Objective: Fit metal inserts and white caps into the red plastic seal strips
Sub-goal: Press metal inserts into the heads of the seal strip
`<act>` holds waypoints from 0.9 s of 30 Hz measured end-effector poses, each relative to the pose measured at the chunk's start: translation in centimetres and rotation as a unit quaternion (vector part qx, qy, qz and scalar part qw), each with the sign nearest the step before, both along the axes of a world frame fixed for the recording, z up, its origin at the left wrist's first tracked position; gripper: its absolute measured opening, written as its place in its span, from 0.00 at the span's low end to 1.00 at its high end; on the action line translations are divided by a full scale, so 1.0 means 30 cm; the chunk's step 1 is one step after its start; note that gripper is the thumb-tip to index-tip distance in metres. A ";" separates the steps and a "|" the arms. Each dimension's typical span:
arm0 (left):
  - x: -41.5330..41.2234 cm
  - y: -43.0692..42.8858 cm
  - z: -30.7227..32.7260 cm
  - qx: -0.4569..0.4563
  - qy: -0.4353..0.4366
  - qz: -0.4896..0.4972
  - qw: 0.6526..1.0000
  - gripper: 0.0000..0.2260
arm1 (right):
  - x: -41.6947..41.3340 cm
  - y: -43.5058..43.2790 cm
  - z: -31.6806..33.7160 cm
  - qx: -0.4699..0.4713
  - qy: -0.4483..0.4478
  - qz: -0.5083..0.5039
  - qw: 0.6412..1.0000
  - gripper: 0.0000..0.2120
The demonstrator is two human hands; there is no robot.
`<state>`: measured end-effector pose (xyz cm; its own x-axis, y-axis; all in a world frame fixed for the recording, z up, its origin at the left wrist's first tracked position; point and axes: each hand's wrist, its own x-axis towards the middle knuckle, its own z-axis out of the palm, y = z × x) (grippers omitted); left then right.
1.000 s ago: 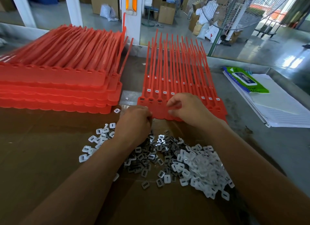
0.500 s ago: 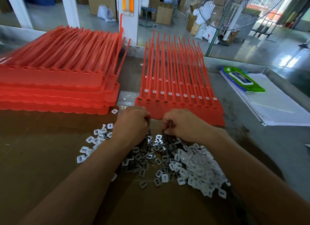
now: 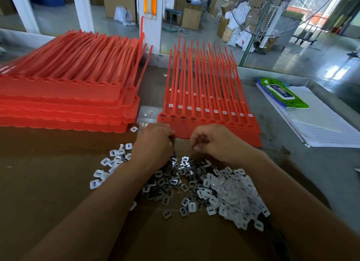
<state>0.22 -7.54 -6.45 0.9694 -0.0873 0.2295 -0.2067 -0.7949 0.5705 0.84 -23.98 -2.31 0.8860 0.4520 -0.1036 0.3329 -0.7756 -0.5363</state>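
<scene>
Grey factory floor (image 3: 321,58) behind; brown cardboard worktop (image 3: 48,183); left hand (image 3: 153,144), right hand (image 3: 216,142) curled, grip contents unclear.

On the bench (image 3: 292,163), a tall stack of seal strips (image 3: 64,105) sits far left, with a single sheet of strips (image 3: 210,112) just right of it. The left hand (image 3: 153,142) and right hand (image 3: 214,142) meet at that sheet's near edge. Before them lie the metal inserts (image 3: 171,181), with caps (image 3: 235,198) heaped to the right. Papers (image 3: 327,128) lie far right, a packet (image 3: 282,93) on top.
</scene>
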 end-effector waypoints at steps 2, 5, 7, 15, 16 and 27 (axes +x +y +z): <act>0.000 0.000 0.000 -0.003 -0.003 -0.003 1.000 0.15 | 0.017 -0.018 0.008 0.039 -0.003 -0.041 0.998 0.11; -0.004 0.001 0.002 -0.009 -0.003 -0.005 1.000 0.15 | 0.061 -0.047 0.007 0.088 -0.026 -0.104 0.990 0.10; -0.006 0.003 0.002 -0.013 -0.003 -0.005 1.000 0.15 | 0.096 -0.060 0.000 0.098 -0.046 -0.144 0.984 0.07; -0.014 0.001 0.009 -0.015 -0.012 -0.002 1.000 0.13 | 0.195 -0.051 -0.042 0.114 -0.058 -0.219 0.967 0.08; -0.014 0.001 0.010 -0.013 -0.013 -0.003 1.000 0.13 | 0.201 -0.048 -0.046 0.108 -0.061 -0.218 0.968 0.09; -0.012 0.002 0.009 -0.006 -0.019 -0.006 1.000 0.12 | 0.225 -0.038 -0.063 0.048 -0.065 -0.213 0.974 0.07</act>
<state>-0.15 -7.48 -6.18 0.9590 -0.0955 0.2669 -0.2374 -0.7850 0.5722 7.59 -25.12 -4.20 0.9980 0.0430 0.0462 0.0619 -0.8065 -0.5880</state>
